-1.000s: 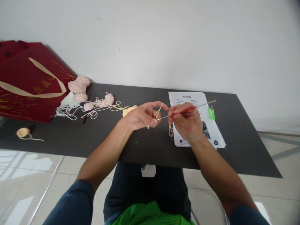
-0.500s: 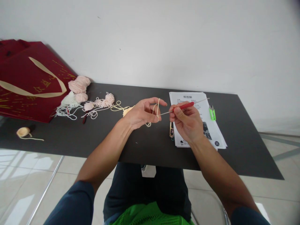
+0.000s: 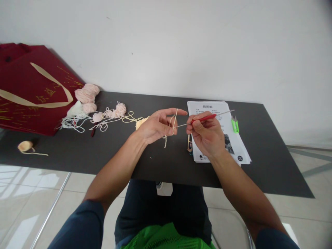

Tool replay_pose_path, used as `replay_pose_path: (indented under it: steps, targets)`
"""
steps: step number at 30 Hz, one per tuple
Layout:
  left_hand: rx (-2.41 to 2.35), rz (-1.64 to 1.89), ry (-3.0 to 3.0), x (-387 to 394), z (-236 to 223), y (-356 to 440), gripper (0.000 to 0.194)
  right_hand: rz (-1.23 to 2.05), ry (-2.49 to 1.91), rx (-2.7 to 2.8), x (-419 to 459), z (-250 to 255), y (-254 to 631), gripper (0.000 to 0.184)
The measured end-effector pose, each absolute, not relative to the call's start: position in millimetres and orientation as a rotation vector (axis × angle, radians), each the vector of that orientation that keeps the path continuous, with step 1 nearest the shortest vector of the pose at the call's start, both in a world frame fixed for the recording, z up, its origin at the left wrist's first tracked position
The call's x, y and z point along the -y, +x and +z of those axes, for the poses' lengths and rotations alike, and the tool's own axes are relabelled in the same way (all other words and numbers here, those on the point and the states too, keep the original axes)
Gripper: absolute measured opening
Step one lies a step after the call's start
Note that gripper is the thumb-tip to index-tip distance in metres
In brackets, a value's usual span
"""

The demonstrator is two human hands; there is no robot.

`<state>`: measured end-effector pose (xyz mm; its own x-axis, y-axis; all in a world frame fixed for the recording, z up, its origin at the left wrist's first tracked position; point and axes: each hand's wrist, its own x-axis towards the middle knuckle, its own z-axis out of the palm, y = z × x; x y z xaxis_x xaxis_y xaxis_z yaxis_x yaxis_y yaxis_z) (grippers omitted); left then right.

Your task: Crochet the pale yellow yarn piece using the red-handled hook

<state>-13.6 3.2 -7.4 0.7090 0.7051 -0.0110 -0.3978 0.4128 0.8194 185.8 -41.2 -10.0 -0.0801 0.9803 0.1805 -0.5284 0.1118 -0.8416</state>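
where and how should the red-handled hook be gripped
Best gripped, I'd judge, by its red handle, from the person's right: it is thicker than the metal shafts at both ends, and the left shaft reaches the cream yarn at the left hand. The right hand holds it there.

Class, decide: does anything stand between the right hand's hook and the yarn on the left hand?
Nothing visible does. The hook in the right hand spans the gap to the left hand, its thin end meeting the yarn.

Soft light covers the wall (image 3: 197,52), while white glare patches the floor (image 3: 28,186) at lower left.
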Motion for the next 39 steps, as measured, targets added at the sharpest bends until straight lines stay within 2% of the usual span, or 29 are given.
replay_pose_path:
  steps: [19, 28, 34, 39]
  targets:
    - [-0.306, 0.544, 0.905, -7.6, -12.9, -15.0, 0.068, 1.397, -0.638, 1.045, 45.8, -7.2, 185.0, 0.025]
    - [-0.313, 0.57, 0.932, -6.1, -11.4, -14.3, 0.066, 1.393, -0.578, 1.056, 46.5, -8.4, 184.4, 0.015]
    - [-0.463, 0.939, 0.987, 1.0, -8.3, -8.3, 0.048, 1.257, -0.704, 0.936, 46.0, -4.9, 180.7, 0.018]
    - [-0.569, 1.222, 1.048, 7.6, -9.7, 3.6, 0.039, 1.294, -0.747, 0.816, 46.3, -6.5, 176.1, 0.015]
